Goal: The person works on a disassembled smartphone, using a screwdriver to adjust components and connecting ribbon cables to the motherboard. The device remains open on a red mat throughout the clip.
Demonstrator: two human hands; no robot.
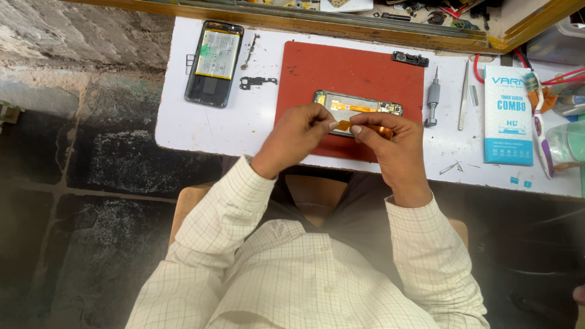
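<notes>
Head view: my left hand [298, 137] & right hand [390, 146] meet over the red mat [304, 67], both pinching 1 orange flex strip [345, 125] between thumb & fingertips. Just behind it on the mat lies 1 opened phone frame [359, 105]. Off the mat, on the white table [244, 131]: 1 more phone w/ battery showing [214, 63], 1 screwdriver [432, 97], 1 pair of tweezers [464, 97], 1 blue-white box [507, 116], 1 toothbrush [538, 125].

On the white worktop [244, 131] lies a red rectangular mat [304, 73] — on it, an opened phone frame [359, 105], behind both hands. Left of the mat lies a black opened phone [214, 63]; right of it, a grey metal screwdriver [432, 97], then a blue-and-white flat box [507, 116].
</notes>
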